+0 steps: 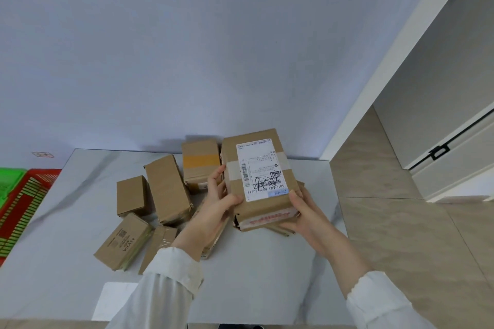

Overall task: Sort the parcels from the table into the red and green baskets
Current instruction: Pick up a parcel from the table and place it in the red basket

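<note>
Both hands — left hand (217, 201), right hand (304, 218) — gripped the brown cardboard parcel with a white shipping label (258, 176), fingers closed on its sides, above the white marble table (66, 222).

Matt cardboard parcel (260, 176), glossy marble-look table (80, 222), plastic red basket (24, 200)

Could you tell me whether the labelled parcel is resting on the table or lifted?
Lifted: both the left hand and right hand hold the labelled parcel above the others.

Parcels (163, 189) on table (66, 262) (baskets (24, 200) off left edge).
</note>
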Available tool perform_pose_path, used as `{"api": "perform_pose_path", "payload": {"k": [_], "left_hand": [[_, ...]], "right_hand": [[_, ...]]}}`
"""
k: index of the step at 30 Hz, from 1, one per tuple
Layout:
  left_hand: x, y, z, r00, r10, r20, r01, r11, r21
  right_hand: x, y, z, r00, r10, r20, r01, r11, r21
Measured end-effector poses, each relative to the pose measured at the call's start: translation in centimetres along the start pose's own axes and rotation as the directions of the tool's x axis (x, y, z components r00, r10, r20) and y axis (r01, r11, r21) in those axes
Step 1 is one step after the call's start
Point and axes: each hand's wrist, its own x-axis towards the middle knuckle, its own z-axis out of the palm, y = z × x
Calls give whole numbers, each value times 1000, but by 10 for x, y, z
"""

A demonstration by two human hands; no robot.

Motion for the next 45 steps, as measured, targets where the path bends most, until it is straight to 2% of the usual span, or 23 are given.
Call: {"api": "perform_pose_path", "payload": {"k": [2,5,6,8,10,13,15,18,20,23,25,27,30,33,36,39,42,45], "left_hand": [[-2,4,1,1000,2,-12,-1,996,94],[3,24,-3,970,102,-219,-26,945,325],[4,32,-6,958,148,-245,-37,913,407],[6,48,-13,968,155,-195,-22,834,552],[11,58,-22,993,21,-120,56,796,602],[16,59,-32,965,-263,-15,232,821,522],[16,55,-33,946,-324,24,277,841,465],[14,51,-31,955,-296,-7,280,893,353],[16,45,-33,969,-241,-45,245,939,240],[18,35,-30,964,-179,-197,189,982,30],[17,26,-24,952,-138,-273,123,990,-74],[12,16,-12,948,-67,-310,37,994,-102],[3,-2,13,941,-8,-340,-43,989,-144],[-7,-15,27,940,-24,-341,-50,977,-207],[-15,-13,22,948,-56,-314,8,988,-153],[-16,1,8,952,-28,-303,20,999,-28],[-22,9,6,986,-42,-159,63,990,128],[-32,1,9,992,-45,-117,60,990,128]], "right_hand": [[1,-7,-3,999,2,-34,-2,1000,-4],[-1,-18,-13,1000,5,3,-5,994,-108],[-2,-22,-16,999,20,35,-15,989,-145],[-5,-29,-22,993,61,100,-42,981,-189],[-7,-34,-26,979,120,162,-86,975,-204],[-8,-39,-29,951,192,243,-131,960,-246],[-9,-41,-28,944,207,258,-139,956,-259],[-7,-42,-22,977,124,173,-87,975,-204],[-3,-38,-20,998,51,36,-48,996,-78],[-1,-23,-14,995,10,-101,6,988,152],[-3,-9,-2,992,17,-122,12,974,225],[-4,6,15,991,44,-125,-11,967,255],[0,20,40,999,1,-49,12,964,264],[3,20,48,986,-77,-150,119,949,293],[0,11,39,973,-91,-211,141,961,238],[-7,3,29,975,-72,-209,109,979,174],[-12,-2,26,983,-56,-175,72,993,91],[-17,-2,32,985,-74,-158,84,995,57]]}}
